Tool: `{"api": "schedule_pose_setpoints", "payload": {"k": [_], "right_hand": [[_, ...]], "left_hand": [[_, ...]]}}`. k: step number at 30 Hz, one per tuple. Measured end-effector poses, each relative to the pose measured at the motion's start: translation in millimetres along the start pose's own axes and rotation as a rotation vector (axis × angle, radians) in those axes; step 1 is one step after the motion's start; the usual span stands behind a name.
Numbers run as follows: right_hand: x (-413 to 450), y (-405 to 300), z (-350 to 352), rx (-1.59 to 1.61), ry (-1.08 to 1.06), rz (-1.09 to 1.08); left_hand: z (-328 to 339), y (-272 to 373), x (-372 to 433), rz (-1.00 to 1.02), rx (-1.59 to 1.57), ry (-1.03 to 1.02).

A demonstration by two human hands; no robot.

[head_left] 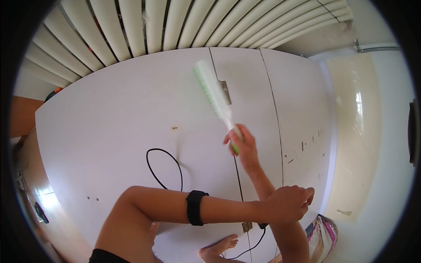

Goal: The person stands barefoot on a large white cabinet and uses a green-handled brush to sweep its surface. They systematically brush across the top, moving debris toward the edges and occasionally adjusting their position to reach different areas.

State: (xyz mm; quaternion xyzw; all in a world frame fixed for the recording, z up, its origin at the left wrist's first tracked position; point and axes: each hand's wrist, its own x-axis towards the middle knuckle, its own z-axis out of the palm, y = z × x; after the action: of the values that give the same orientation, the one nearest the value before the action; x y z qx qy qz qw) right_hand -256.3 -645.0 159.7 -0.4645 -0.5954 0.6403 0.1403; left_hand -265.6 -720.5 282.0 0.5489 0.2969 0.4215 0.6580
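Observation:
My right hand (242, 144) grips the green and white handle of a bed brush (212, 90). The brush reaches up and left above a white hinged panel surface, its pale green bristles on the left side; both are slightly blurred. I cannot tell whether the bristles touch the surface. My left forearm, with a black band (196, 207) around it, crosses over my right forearm. At its end my left hand (289, 203) is curled into a loose fist over the right forearm, and nothing shows in it. Its palm is hidden.
A black cable (164, 154) loops up from the white panel surface (108, 131). Metal hinges (225, 92) sit on the seams. A bare foot (219, 246) rests near the bottom. Cream slats (154, 26) line the far edge; patterned fabric (324, 236) lies lower right.

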Motion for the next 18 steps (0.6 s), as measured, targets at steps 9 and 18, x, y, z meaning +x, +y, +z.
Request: {"api": "schedule_pose_setpoints", "payload": {"k": [9, 18], "right_hand": [[26, -67, -86, -0.014, 0.601, 0.139], [113, -14, -33, 0.025, 0.629, 0.181]], "left_hand": [[-56, 57, 26, 0.427, -0.383, 0.453], [-127, 17, -8, 0.285, -0.137, 0.582]]}}
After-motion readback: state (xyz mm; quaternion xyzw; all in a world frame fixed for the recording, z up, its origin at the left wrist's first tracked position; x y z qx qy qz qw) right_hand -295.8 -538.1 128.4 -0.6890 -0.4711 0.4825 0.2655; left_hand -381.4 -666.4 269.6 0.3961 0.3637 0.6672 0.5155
